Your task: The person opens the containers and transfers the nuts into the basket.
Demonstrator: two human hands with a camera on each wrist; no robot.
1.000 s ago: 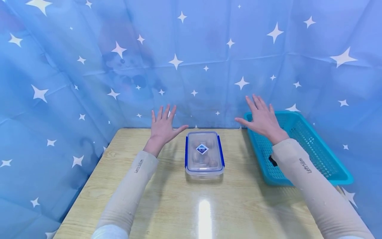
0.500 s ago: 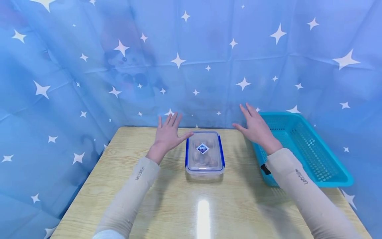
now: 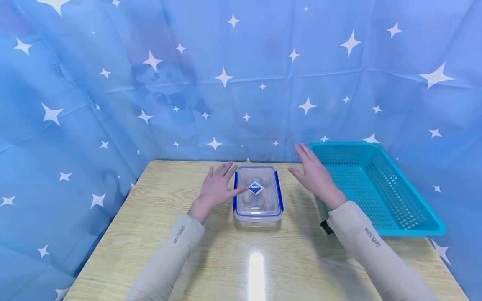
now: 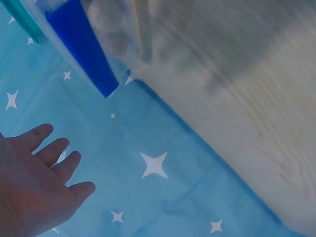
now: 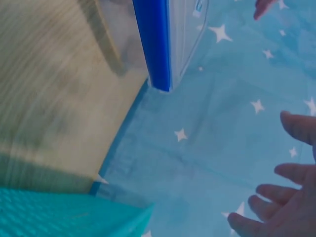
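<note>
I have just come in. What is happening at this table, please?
A person holds the left hand and the right hand open, one near each side of a closed clear container with blue clips. Neither hand grips it. Round things show inside. The container stands on the wooden table, with a teal basket to its right.

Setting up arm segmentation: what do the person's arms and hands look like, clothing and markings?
The left hand and right hand are bare. The left sleeve and right sleeve are pale beige, tube-shaped, ending at the wrists. Each has small dark lettering, apparently "Let's Slim". A black piece sticks out by the right cuff; can't tell what it is.
</note>
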